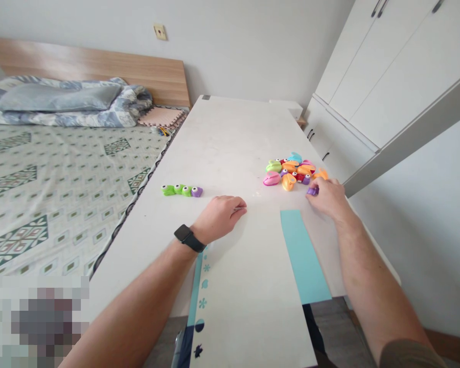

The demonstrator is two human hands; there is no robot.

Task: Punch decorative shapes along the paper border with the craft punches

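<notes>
My right hand [327, 197] reaches to the right side of the table, its fingers closed on a small purple craft punch [313, 191]. My left hand [224, 214], wearing a black watch on the wrist, is pinched at the upper end of a white paper sheet [253, 296]; a thin pale edge shows between the fingertips. Punched shapes such as flowers and a leaf run down the sheet's left margin, with light blue and dark colour showing through. A light blue paper strip [306, 260] lies between the sheet and my right forearm.
A pile of colourful craft punches [289, 181] sits near my right hand. Several green and purple punches [181, 190] stand in a row at the left. The white table [233, 133] adjoins a bed [72, 163] at left; white cabinets [387, 66] rise at right.
</notes>
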